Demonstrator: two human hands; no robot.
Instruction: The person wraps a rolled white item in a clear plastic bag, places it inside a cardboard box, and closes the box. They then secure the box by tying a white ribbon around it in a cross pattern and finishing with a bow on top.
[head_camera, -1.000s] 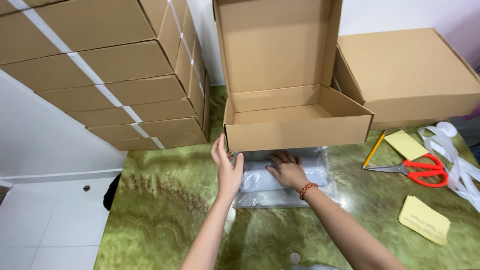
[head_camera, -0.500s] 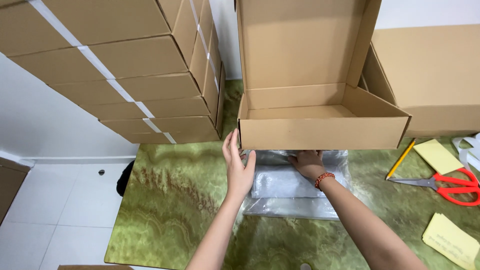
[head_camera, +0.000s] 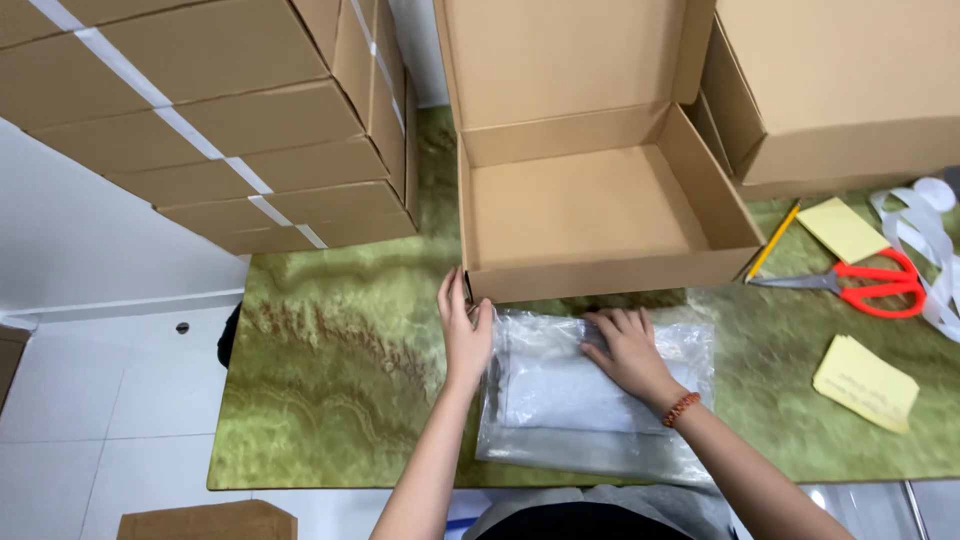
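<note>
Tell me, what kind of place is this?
Probably a packing station. There is a stack of strapped flat cartons, an open cardboard box on the green table, and both hands on a clear plastic bag.

Bright, even, sharp; soft shadows.

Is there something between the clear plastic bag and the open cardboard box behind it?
Nothing visible. The plastic bag lies right before the open box, whose inside looks bare. Left hand touches its left edge; right hand rests on top.
</note>
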